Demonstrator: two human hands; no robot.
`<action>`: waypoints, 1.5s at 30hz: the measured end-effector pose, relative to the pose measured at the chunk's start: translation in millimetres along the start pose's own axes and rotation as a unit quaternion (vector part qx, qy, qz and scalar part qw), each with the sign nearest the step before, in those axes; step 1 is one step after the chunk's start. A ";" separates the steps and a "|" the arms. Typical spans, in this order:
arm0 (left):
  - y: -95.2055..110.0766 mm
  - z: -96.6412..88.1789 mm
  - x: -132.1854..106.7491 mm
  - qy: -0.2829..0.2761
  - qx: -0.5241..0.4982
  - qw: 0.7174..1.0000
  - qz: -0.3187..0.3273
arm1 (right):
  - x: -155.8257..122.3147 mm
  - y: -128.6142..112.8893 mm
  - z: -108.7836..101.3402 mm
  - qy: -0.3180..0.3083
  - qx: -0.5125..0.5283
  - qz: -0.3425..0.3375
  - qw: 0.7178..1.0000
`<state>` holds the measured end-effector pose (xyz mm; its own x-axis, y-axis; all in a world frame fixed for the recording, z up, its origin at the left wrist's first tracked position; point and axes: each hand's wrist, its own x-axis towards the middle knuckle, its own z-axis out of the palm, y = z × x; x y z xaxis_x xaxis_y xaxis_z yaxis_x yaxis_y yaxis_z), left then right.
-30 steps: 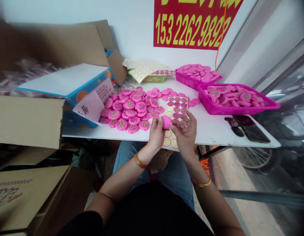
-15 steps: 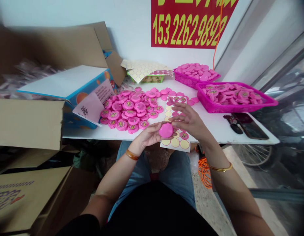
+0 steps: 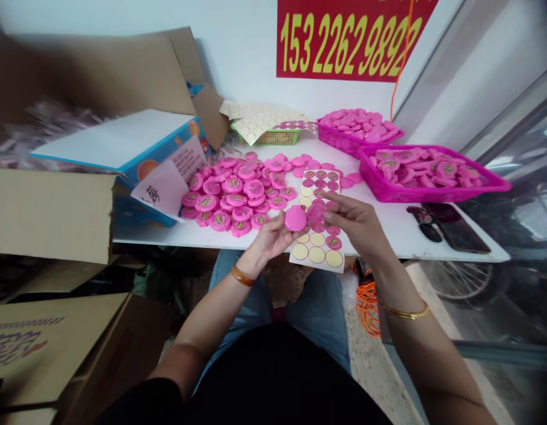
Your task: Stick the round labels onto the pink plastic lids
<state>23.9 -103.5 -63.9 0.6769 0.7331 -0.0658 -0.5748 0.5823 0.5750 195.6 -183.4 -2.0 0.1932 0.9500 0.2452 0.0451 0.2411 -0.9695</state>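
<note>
A plain round pink plastic case [image 3: 295,218] rests in the fingers of my left hand [image 3: 273,239], its smooth face up. Close beside it, my right hand [image 3: 358,224] pinches a round pink sticker [image 3: 316,215] between thumb and finger. Under both hands lies a sticker sheet [image 3: 316,255], with cream blank circles where stickers are gone and pink printed stickers elsewhere. It overhangs the table's front edge. To the left is a heap of pink cases [image 3: 233,200], many bearing printed round labels.
Two magenta baskets [image 3: 433,192] of pink cases stand at the right. A phone [image 3: 462,227] and dark keys-like items lie before them. More sticker sheets [image 3: 256,118] cover a green basket [image 3: 277,138] at the back. Open cardboard boxes [image 3: 52,215] flank the left side.
My right hand has shifted right, and a pink sticker now shows at its fingertips. My left hand has raised the case slightly and tilted it. The view has shifted a little.
</note>
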 end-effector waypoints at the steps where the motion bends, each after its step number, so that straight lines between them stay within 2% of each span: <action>1: -0.2 -1.2 1.5 -0.004 -0.002 1.000 0.009 | 0.9 -0.5 0.8 -0.005 -0.001 0.013 1.000; 4: 0.1 -4.3 4.9 -0.014 -0.006 1.000 0.021 | 4.1 -1.2 3.3 -0.008 0.004 0.044 0.999; 8: 0.9 -3.4 5.7 -0.016 -0.004 1.000 0.019 | 7.7 -1.4 6.0 -0.028 -0.015 0.054 0.998; 13: 0.2 0.8 6.3 -0.023 -0.002 0.999 0.046 | 8.9 -2.8 8.6 -0.032 -0.030 0.047 0.998; 23: 1.1 5.4 6.9 -0.053 0.006 0.997 0.053 | 12.3 -4.0 10.4 -0.030 -0.045 0.038 0.998; 29: 2.6 10.8 5.4 -0.039 0.029 0.998 0.046 | 12.7 -5.8 16.7 -0.033 -0.057 0.024 0.998; 39: 0.9 6.7 7.7 -0.073 0.058 0.994 0.064 | 13.2 -2.4 23.8 -0.012 -0.081 0.001 0.997; 43: -0.1 5.9 7.1 -0.056 0.062 0.994 0.068 | 12.8 -0.9 24.1 -0.010 -0.088 0.000 0.996; 45: -0.4 6.6 6.3 -0.065 0.059 0.994 0.068 | 12.2 -1.0 24.2 -0.009 -0.092 0.000 0.996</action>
<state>31.4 -101.4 -59.1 0.6549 0.7460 0.1207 -0.6124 0.4303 0.6632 174.2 -167.2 2.1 0.1762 0.9537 0.2437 0.2239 0.2022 -0.9534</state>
